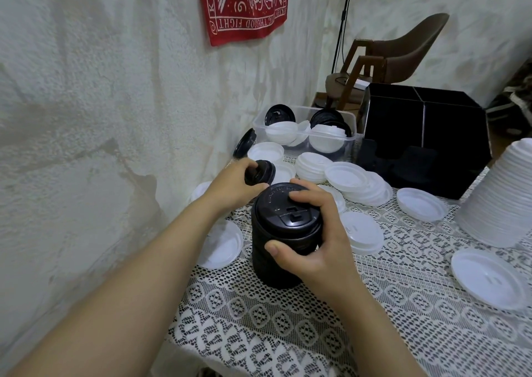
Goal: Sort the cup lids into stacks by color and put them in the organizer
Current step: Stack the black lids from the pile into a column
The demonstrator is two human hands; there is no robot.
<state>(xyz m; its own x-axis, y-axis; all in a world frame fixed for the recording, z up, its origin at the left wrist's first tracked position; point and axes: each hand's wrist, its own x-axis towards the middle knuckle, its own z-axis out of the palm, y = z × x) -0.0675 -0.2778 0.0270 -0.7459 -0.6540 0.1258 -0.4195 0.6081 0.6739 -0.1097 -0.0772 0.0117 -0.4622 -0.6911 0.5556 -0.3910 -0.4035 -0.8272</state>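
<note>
One tall black lid stack [275, 212], one tall white lid stack [501, 204], one organizer [452, 123], one clear tub [350, 142].

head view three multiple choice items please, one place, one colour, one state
1. The tall stack of black plastic cup lids stands: A in an organizer B on the white lace tablecloth C in a tub
2. The single round plastic lid in the left hand is: A white B red C black
3. The right hand is: A gripping the black stack B flat on the table C holding a white lid

B, its base sits on the cloth; C, it is dark like the stack; A, fingers and thumb curl round it.
</note>
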